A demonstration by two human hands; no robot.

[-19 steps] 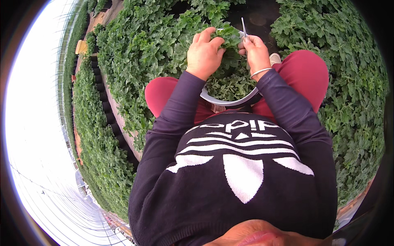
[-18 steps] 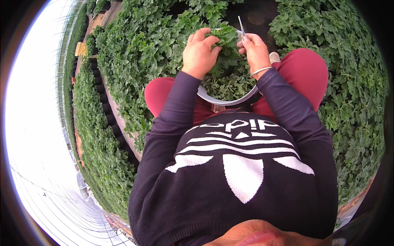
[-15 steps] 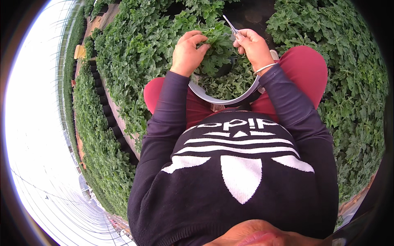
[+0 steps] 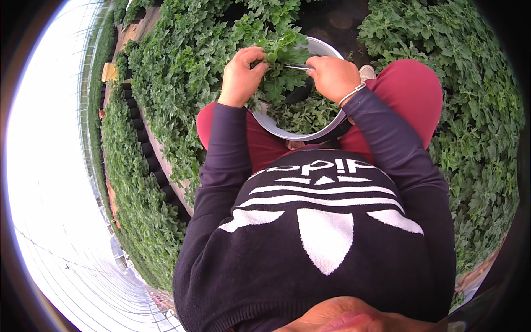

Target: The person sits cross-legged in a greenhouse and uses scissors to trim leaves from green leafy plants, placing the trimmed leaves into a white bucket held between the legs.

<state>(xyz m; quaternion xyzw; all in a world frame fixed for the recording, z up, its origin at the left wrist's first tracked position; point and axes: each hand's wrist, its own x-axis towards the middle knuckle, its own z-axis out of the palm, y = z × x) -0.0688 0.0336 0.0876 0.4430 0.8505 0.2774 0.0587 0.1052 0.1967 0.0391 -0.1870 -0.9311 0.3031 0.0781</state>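
Nearest: white bowl [image 4: 276, 126] on the lap, against red trousers [image 4: 412, 91], part filled with cut green leaves [image 4: 303, 113].

Above the bowl: left hand [image 4: 241, 77] closed on a bunch of leafy sprigs [image 4: 282, 61], fingers curled round the stems, leaves hanging below and to the right of the grip.

Just right of that grip: right hand [image 4: 332, 76] closed round scissors [image 4: 296, 66], blades pointing left at the stems, tips close to the left fingers. Blade gap too small to tell.

To cut well, likely: bunch kept over the bowl so trimmings drop in; cut on the stems just right of the left grip, clear of the fingertips; stems held taut.

Beyond and either side: dense beds of leafy plants [image 4: 182, 66], dark path [image 4: 337, 19] past the bowl.
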